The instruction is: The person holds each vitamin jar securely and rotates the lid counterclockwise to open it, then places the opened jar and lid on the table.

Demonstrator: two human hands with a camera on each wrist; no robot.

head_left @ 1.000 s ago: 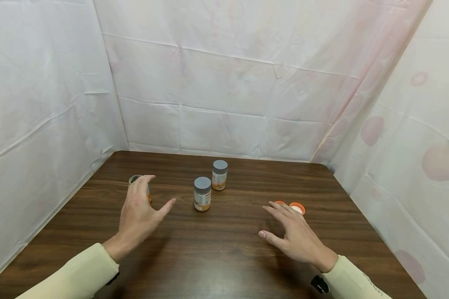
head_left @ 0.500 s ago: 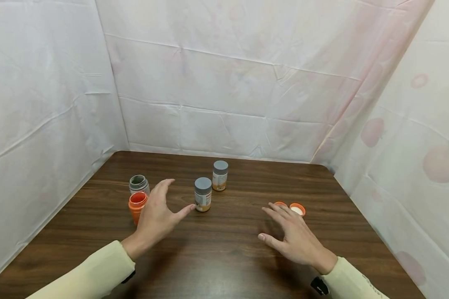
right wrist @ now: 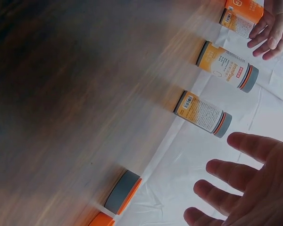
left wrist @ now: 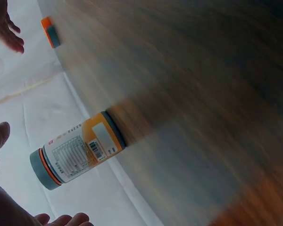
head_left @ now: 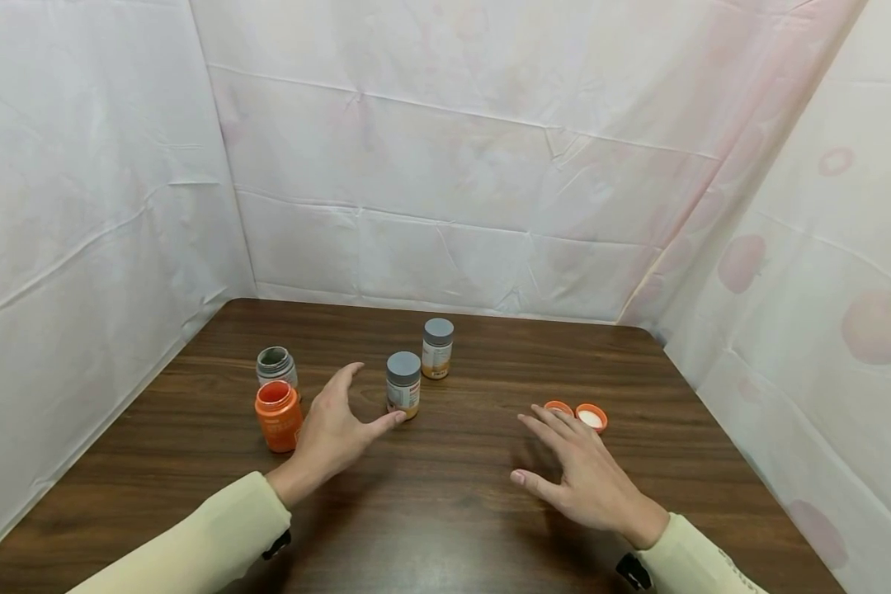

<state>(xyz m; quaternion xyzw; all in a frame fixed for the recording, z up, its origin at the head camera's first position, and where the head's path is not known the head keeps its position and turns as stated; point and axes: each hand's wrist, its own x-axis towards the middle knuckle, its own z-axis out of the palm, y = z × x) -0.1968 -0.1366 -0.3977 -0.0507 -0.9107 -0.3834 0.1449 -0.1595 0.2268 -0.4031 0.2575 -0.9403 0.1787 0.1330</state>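
Observation:
My left hand (head_left: 334,425) reaches toward the nearer lidded supplement jar (head_left: 403,388), thumb and fingers spread apart. The thumb tip overlaps the jar's base in the head view; whether it touches cannot be told. This jar (left wrist: 80,150) has a grey lid and a white-and-yellow label, and stands upright. Behind it is a similar lidded jar (head_left: 437,351). My right hand (head_left: 582,478) hovers with fingers spread near two upturned lids, one lid (head_left: 591,419) showing a white inside, the other lid (head_left: 559,407) partly covered by the fingers. Nothing is held in either hand.
To the left of my left hand stand an uncapped orange jar (head_left: 280,421) and, behind it, an uncapped grey jar (head_left: 277,367). The dark wood table (head_left: 445,520) is bordered by pale sheets (head_left: 445,165) at the back and both sides.
My left hand has moved rightward from beside the uncapped jars to the nearer lidded jar, bringing the orange jar into full sight. The right hand has stayed almost still.

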